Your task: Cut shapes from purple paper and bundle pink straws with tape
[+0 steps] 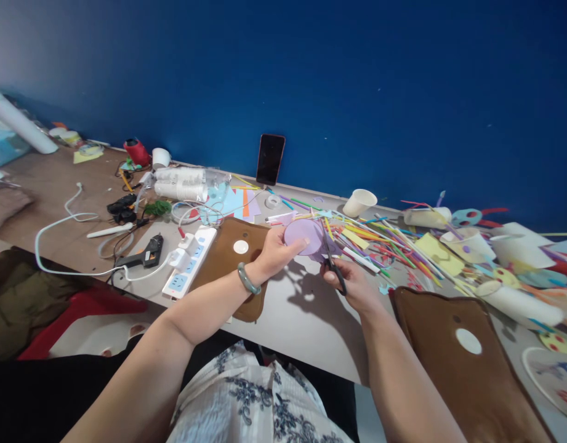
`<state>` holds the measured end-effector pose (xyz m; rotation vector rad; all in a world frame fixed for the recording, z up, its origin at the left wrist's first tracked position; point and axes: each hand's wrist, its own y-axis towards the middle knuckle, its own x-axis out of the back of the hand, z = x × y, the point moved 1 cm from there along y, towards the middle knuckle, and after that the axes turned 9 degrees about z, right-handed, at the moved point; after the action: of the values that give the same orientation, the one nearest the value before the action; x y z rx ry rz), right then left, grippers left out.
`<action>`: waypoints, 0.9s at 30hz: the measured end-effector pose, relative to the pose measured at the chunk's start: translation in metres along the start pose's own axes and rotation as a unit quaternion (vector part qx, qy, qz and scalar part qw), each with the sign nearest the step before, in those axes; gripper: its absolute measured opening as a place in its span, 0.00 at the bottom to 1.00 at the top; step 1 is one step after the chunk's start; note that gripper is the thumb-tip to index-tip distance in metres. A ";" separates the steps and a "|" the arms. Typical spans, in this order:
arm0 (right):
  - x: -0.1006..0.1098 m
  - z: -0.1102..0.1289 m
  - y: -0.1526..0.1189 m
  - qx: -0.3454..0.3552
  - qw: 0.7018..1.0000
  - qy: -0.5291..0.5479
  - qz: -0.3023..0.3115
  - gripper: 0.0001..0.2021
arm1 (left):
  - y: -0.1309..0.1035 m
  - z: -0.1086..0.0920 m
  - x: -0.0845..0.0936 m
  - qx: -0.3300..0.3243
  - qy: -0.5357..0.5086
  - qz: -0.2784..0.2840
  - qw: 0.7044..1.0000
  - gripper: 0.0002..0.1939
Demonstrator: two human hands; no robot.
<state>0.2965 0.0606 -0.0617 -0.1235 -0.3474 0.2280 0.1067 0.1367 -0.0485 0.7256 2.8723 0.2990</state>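
Observation:
Between thumb and fingers my left hand (276,251) pinches a piece of purple paper (301,232) with a rounded outline. My right hand (350,283) is wrapped round the black handles of a pair of scissors (337,274). The blades point up and away, against the paper's right side, where a purple offcut hangs. Both hands are above the light table (306,329), and their shadow falls on it. Behind them lies a heap of coloured sticks and straws (394,240). A brown pad (252,295) lies beneath my left wrist.
A white power strip (191,264) and a glue gun (147,252) with cables lie at left. A phone (271,159) leans on the blue wall. Paper cups (359,202) and another brown pad (454,363) are at right. Another person's hand (6,206) shows at far left.

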 end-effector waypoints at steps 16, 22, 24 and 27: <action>-0.001 -0.001 -0.001 0.023 0.998 0.053 0.014 0.26 | 0.001 0.001 0.001 -0.033 0.004 0.026 0.999 0.15; -0.001 0.002 -0.002 0.010 0.998 0.059 0.007 0.26 | 0.000 0.001 0.001 -0.029 0.003 0.024 0.999 0.16; -0.001 0.002 -0.002 0.005 0.998 0.060 0.006 0.26 | 0.000 0.001 0.001 -0.034 0.005 0.023 0.999 0.15; -0.001 0.001 -0.002 0.003 0.998 0.059 0.006 0.27 | 0.001 0.000 0.001 -0.041 0.004 0.024 0.999 0.14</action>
<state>0.2960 0.0585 -0.0608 -0.1322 -0.2280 0.2326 0.1065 0.1377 -0.0486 0.7817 2.8333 0.4238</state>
